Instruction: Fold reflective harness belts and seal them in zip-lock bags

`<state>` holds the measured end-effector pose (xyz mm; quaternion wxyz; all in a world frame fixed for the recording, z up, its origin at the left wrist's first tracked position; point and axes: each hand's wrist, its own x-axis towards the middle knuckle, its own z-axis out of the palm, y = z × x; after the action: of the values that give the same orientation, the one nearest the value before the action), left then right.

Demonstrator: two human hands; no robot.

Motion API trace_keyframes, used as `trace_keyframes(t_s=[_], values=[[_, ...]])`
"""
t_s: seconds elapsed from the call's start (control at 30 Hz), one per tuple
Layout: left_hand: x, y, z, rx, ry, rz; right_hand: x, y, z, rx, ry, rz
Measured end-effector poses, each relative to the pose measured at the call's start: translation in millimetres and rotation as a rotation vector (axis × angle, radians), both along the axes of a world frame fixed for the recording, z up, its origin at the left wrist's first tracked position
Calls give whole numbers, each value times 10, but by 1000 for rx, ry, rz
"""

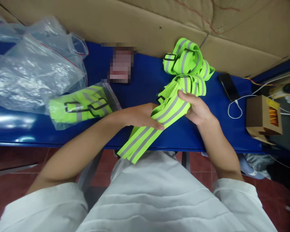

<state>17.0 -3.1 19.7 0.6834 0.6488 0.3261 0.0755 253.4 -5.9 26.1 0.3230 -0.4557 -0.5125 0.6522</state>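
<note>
Neon yellow-green straps with grey reflective stripes (170,112) stretch diagonally between my hands, their lower end hanging past the table's front edge. My left hand (147,116) is closed around the middle of the straps, thumb on top. At their upper part my right hand (197,108) grips them, with its thumb on the striped face. Behind lies a looped pile of the same strap (186,58) with a black buckle, touching the bunched upper end. To the left, a clear zip bag holds a folded strap bundle (83,106) with black buckles, partly beside my left forearm.
Several clear plastic bags (36,71) cover the left of the blue table (145,83). A blurred-out item (122,64) lies at the back. On the right are a black phone (229,87), a white cable (239,111) and an open cardboard box (261,116). Cardboard (135,25) lines the back.
</note>
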Motion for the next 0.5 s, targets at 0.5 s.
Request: trace_keyframes(t_s=[0.5], values=[[91,-55,-58,124,-169,51,-38,-12,-100,606,-336,-226]])
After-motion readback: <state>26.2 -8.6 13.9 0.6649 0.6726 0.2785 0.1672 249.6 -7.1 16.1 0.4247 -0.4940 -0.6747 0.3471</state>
